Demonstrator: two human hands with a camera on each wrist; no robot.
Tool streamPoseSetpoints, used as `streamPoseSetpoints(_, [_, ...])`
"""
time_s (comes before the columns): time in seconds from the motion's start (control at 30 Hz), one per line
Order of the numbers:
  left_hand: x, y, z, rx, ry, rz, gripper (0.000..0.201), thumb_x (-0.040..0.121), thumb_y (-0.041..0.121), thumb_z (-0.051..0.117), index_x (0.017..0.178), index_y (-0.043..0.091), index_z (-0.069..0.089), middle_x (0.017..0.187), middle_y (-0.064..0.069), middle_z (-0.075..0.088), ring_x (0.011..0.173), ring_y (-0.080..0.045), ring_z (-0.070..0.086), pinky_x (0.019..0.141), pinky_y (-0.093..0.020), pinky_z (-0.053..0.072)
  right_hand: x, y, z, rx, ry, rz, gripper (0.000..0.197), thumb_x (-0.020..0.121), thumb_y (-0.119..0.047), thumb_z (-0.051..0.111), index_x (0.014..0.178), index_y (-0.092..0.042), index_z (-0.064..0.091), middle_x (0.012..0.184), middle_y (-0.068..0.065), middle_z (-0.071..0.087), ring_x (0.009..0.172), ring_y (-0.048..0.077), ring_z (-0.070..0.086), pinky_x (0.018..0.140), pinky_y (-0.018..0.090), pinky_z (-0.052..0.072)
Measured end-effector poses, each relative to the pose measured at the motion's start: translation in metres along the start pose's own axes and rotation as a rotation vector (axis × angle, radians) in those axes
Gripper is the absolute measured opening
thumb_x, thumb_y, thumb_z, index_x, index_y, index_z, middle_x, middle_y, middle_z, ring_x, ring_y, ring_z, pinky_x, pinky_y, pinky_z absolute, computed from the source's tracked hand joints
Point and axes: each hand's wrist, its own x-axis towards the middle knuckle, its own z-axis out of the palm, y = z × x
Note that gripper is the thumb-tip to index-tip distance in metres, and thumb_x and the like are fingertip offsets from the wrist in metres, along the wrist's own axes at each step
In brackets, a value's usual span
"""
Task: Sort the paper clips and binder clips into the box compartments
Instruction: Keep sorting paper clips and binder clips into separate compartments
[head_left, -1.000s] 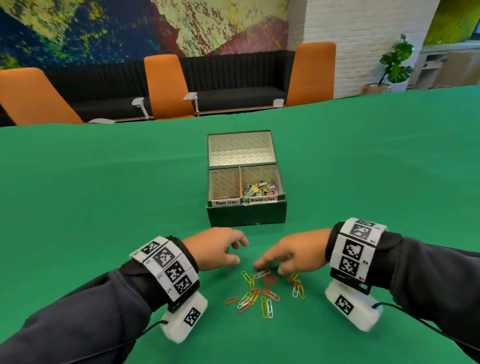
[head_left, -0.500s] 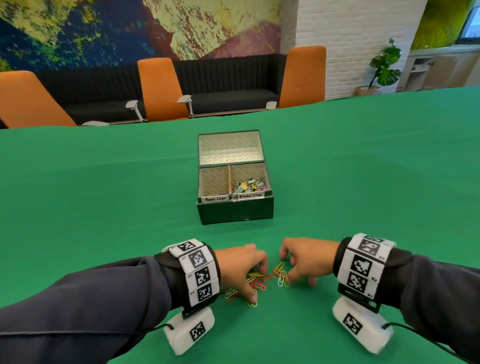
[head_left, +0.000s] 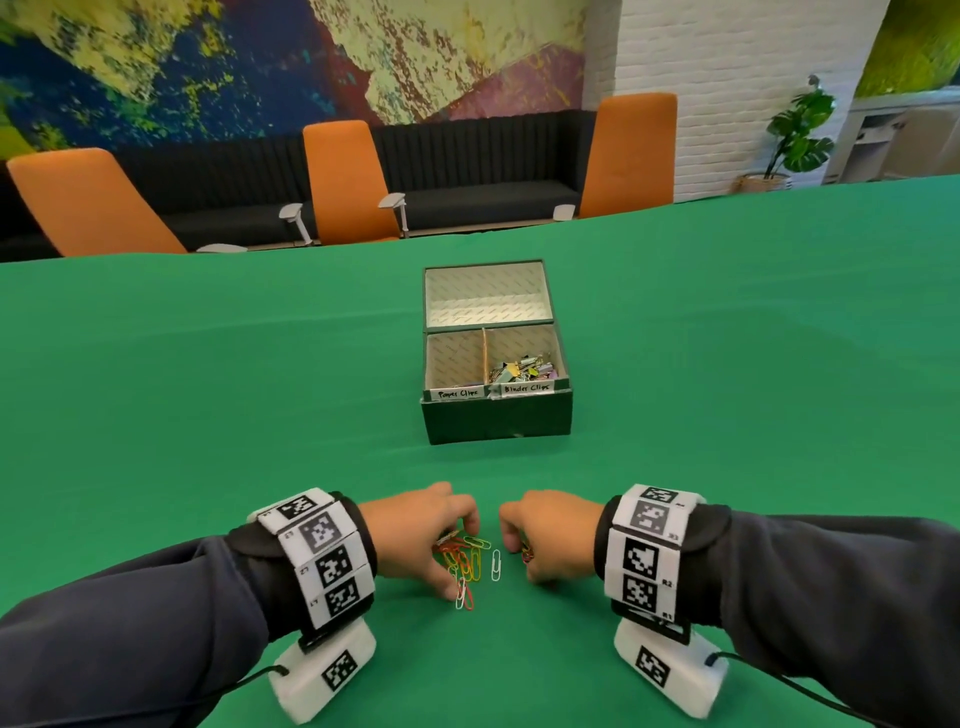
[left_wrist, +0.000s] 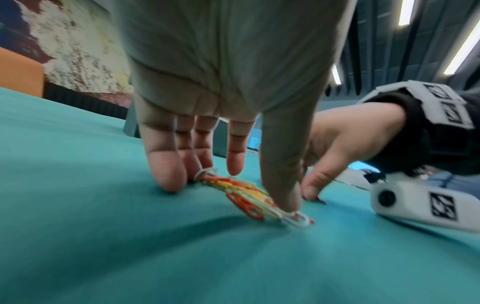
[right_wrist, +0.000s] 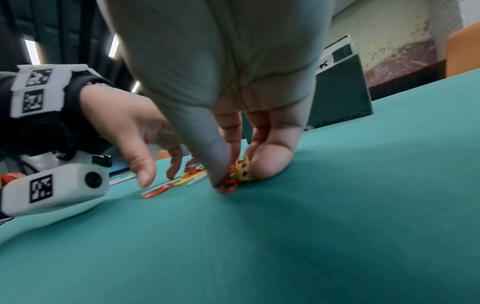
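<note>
Coloured paper clips (head_left: 464, 561) lie in a tight bunch on the green table. My left hand (head_left: 460, 558) arches over them, fingers behind and thumb in front, squeezing the bunch (left_wrist: 244, 193) between them. My right hand (head_left: 522, 558) pinches a smaller wad of clips (right_wrist: 233, 179) between thumb and fingers against the cloth. One white clip (head_left: 496, 565) lies loose between the hands. The dark box (head_left: 498, 421) stands further back. Its left front compartment (head_left: 454, 358), labelled Paper Clips, looks bare, and the right one holds binder clips (head_left: 522, 369).
The box's rear compartment (head_left: 488, 299) shows only its lining. Green cloth (head_left: 208, 415) stretches wide on all sides of the box. Orange chairs (head_left: 345, 182) and a black sofa stand beyond the far table edge. White camera units sit under both wrists.
The scattered clips have been raked together. My left hand moved right onto the main bunch and closed around it. My right hand drew a few clips off to the right.
</note>
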Motion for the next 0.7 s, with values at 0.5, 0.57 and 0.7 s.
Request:
streamPoseSetpoints(0.5, [0.013, 0.019, -0.001, 0.022, 0.018, 0.059, 0.023, 0.08, 0.01, 0.061, 0.101, 0.014, 0.056, 0.065, 0.009, 0.044, 0.072, -0.017, 0.044, 0.059, -0.024, 0.032, -0.008, 0.022, 0.0, -0.098, -0.034, 0.033, 0.021, 0.083, 0.004, 0.045, 0.091, -0.015, 0.045, 0.113, 0.016, 0.06, 0.084, 0.019, 0.043, 0.062, 0.026, 0.035])
streamPoseSetpoints(0.57, [0.016, 0.012, -0.004, -0.042, 0.022, 0.052, 0.016, 0.078, 0.01, 0.062, 0.089, 0.019, 0.056, 0.062, 0.01, 0.044, 0.063, -0.014, 0.044, 0.052, -0.02, 0.032, -0.006, 0.025, -0.005, -0.063, -0.065, 0.036, 0.023, 0.084, 0.004, 0.045, 0.092, -0.017, 0.051, 0.099, 0.011, 0.062, 0.082, 0.018, 0.045, 0.053, 0.02, 0.032])
streamPoseSetpoints(0.7, [0.025, -0.007, -0.016, -0.288, 0.059, 0.007, 0.03, 0.079, 0.007, 0.064, 0.07, 0.029, 0.045, 0.062, 0.008, 0.05, 0.048, -0.004, 0.049, 0.049, -0.016, 0.042, 0.0, 0.038, -0.021, 0.245, -0.042, 0.087, 0.028, 0.082, 0.005, 0.047, 0.077, -0.021, 0.055, 0.065, -0.008, 0.051, 0.046, 0.002, 0.053, 0.05, 0.012, 0.04])
